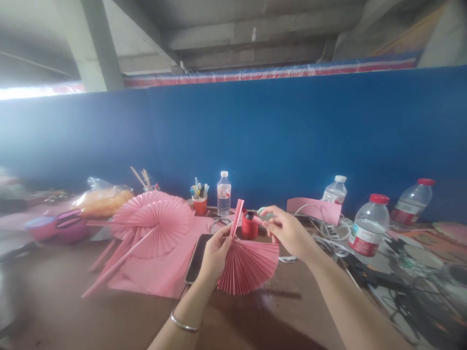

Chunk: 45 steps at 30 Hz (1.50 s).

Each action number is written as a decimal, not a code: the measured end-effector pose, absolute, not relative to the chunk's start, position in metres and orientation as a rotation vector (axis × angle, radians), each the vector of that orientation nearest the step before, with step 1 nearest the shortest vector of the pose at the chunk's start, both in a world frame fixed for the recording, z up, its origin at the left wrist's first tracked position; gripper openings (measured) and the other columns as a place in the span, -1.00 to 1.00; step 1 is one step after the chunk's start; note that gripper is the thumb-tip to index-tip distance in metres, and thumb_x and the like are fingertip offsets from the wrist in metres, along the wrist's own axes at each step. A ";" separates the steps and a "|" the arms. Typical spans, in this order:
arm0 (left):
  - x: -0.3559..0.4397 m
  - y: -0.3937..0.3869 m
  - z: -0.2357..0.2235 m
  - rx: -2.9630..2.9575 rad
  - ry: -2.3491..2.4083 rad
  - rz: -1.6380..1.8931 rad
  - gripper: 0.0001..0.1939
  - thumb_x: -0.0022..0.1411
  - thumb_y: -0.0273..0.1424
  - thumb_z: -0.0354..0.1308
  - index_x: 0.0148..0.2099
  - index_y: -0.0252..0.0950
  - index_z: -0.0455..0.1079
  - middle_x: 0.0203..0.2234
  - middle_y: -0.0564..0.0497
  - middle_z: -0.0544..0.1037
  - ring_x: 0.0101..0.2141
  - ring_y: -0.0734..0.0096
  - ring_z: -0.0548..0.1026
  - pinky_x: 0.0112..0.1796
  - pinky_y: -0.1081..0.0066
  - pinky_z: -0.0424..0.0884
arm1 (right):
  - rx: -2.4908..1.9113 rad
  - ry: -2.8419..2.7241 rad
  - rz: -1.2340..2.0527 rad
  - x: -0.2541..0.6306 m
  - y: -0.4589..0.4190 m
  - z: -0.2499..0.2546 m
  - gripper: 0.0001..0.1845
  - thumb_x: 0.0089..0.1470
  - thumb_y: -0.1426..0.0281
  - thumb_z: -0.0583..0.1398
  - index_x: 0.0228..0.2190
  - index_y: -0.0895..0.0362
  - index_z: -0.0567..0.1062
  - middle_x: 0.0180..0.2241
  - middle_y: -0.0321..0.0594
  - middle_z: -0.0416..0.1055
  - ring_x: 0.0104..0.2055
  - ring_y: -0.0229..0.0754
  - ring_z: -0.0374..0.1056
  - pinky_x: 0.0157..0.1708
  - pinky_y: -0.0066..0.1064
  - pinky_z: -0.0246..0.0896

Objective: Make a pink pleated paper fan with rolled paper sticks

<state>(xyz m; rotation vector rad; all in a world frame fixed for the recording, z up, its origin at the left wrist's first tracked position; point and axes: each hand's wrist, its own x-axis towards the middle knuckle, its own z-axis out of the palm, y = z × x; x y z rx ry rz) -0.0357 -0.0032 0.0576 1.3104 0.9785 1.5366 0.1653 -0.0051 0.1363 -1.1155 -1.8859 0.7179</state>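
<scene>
A pink pleated paper fan [248, 267] hangs half spread below my left hand [218, 250], whose fingers close on it where the folds gather. A narrow folded pink strip [238, 216] stands up from that same grip. My right hand [286, 231] is raised to the right of the fan, thumb and fingers pinched together. Something small and pinkish shows at its fingertips, but I cannot make out what. Just behind the fingers stands a red spool of thread [249, 226]. A phone [197, 257] lies on the table, partly behind my left hand.
Finished-looking round pink fans [156, 223] lie at left on pink paper [156, 282]. A small water bottle [224, 194] and a pen cup [200, 204] stand behind. Large bottles [369, 226], white cables [333, 238] and clutter fill the right. A blue partition [233, 131] closes the back.
</scene>
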 end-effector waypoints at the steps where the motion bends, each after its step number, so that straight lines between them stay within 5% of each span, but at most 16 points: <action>1: -0.035 -0.004 0.058 1.360 1.016 1.539 -0.70 0.06 -0.35 0.12 -0.12 -0.31 0.40 -0.35 -0.04 0.51 -0.33 0.36 0.43 -0.29 0.45 0.31 | -1.125 -1.947 0.684 0.163 -0.009 0.138 -0.75 0.06 0.18 0.05 -0.30 0.04 0.39 -0.59 -0.35 0.34 -0.58 -0.28 0.26 -0.53 -0.45 0.10; 11: -0.032 -0.010 0.062 1.512 1.095 1.580 -0.75 0.06 -0.38 0.11 -0.17 -0.26 0.43 -0.32 -0.03 0.51 -0.32 0.35 0.43 -0.27 0.45 0.30 | -1.148 -2.064 0.672 0.146 -0.005 0.121 -0.76 0.04 0.20 0.08 -0.42 0.07 0.46 -0.44 -0.28 0.44 -0.40 -0.18 0.32 -0.35 -0.39 0.10; 18: -0.031 -0.011 0.061 1.476 1.112 1.667 -0.82 0.05 -0.42 0.11 -0.25 -0.25 0.46 -0.35 0.00 0.52 -0.34 0.35 0.41 -0.26 0.46 0.25 | -1.158 -2.016 0.768 0.154 -0.006 0.132 -0.64 -0.05 0.07 0.11 -0.40 0.08 0.50 -0.42 -0.25 0.45 -0.40 -0.16 0.31 -0.39 -0.37 0.11; 26: -0.035 -0.010 0.062 1.353 0.995 1.606 -0.82 0.04 -0.43 0.11 -0.26 -0.29 0.45 -0.44 0.01 0.49 -0.38 0.37 0.41 -0.30 0.48 0.25 | -0.976 -2.086 0.674 0.165 -0.006 0.136 -0.80 -0.10 0.20 0.21 -0.42 0.05 0.47 -0.49 -0.31 0.36 -0.47 -0.24 0.23 -0.48 -0.42 0.07; 33: -0.028 -0.019 0.067 1.340 0.746 1.285 -0.81 0.09 -0.40 0.09 -0.20 -0.31 0.35 -0.45 0.01 0.45 -0.44 0.45 0.39 -0.32 0.46 0.29 | -0.761 -2.376 0.221 0.146 -0.023 0.132 -0.74 0.01 0.38 0.12 -0.20 -0.04 0.43 -0.12 -0.21 0.34 -0.28 -0.19 0.30 -0.39 -0.41 0.11; 38: -0.030 -0.022 0.063 1.269 0.625 1.157 -0.77 0.14 -0.27 0.02 -0.17 -0.25 0.28 -0.53 0.04 0.43 -0.58 0.50 0.36 -0.48 0.48 0.29 | -1.002 -2.509 0.047 0.140 -0.020 0.126 -0.86 0.01 0.38 0.13 -0.40 0.03 0.50 -0.42 -0.26 0.42 -0.43 -0.23 0.29 -0.46 -0.43 0.01; 45: -0.036 -0.023 0.066 1.629 0.831 0.986 -0.48 -0.14 -0.40 0.27 -0.04 -0.23 0.34 -0.13 -0.09 0.42 -0.09 0.12 0.34 -0.09 0.27 0.21 | -1.333 -2.324 -0.055 0.154 -0.011 0.128 -0.82 0.00 0.29 0.13 -0.56 0.05 0.46 -0.49 -0.30 0.38 -0.51 -0.28 0.22 -0.57 -0.45 -0.17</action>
